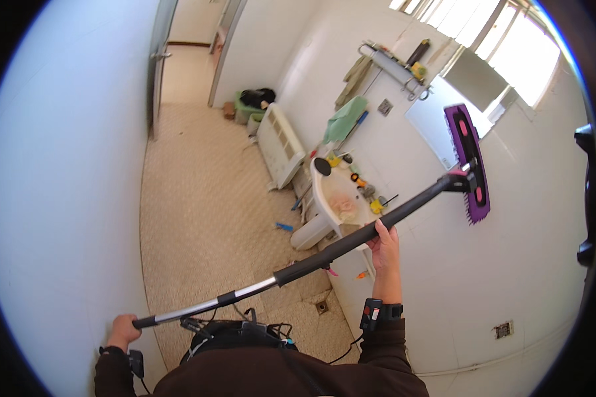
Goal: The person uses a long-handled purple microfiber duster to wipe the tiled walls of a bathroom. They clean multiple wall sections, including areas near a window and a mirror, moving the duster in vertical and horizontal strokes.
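Landmark: white washbasin (328, 188) on a pedestal; a pinkish item (343, 206) lies in the bowl.
Mop position: the mop (338, 249) crosses on the near side of the washbasin, its pole slanting up to the right.
Mop head: the purple fringed pad (481, 178) is raised to the right of the washbasin, before the white wall (536, 218); contact with the wall cannot be determined.
Left hand: the left hand (124, 331) is closed around the pole end, well left of the washbasin, near side.
Right hand: the right hand (385, 246) is curled around the dark sleeve from below, thumb visible, other fingers partly hidden; just in front of the washbasin.
Fixtures: radiator (278, 149) left of the washbasin; green towel (344, 121) and rack (396, 67) above it.
Floor drain: drain (322, 307) on the near side of the washbasin.
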Available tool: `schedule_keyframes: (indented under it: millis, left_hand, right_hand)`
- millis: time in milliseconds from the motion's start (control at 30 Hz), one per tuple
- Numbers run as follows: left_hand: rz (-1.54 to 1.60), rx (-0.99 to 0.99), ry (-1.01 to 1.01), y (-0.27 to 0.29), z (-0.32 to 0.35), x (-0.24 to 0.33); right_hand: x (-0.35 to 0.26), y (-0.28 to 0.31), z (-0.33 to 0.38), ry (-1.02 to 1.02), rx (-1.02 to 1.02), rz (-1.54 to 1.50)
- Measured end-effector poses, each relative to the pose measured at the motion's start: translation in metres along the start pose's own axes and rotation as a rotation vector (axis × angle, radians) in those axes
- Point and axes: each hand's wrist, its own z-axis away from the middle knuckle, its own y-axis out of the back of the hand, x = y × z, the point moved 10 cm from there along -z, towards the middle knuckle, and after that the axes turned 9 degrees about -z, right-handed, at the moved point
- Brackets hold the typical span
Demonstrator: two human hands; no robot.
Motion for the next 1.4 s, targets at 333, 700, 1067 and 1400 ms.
schedule_keyframes:
  millis: [333, 700, 1067, 1400]
  left_hand:
    - [0.195, -0.055, 0.015, -0.058, -0.083, 0.033]
    - [0.372, 0.013, 0.150, -0.046, -0.264, 0.045]
    - [0.485, -0.105, 0.164, -0.071, -0.380, 0.011]
    - [0.257, 0.106, -0.046, 0.065, -0.632, -0.025]
  right_hand:
    - [-0.041, -0.172, -0.092, 0.214, -0.301, 0.091]
    - [0.070, -0.325, -0.319, 0.200, -0.415, 0.142]
    - [0.184, -0.504, -0.469, 0.074, -0.589, 0.230]
    - [0.216, -0.637, -0.656, 0.131, -0.382, 0.359]
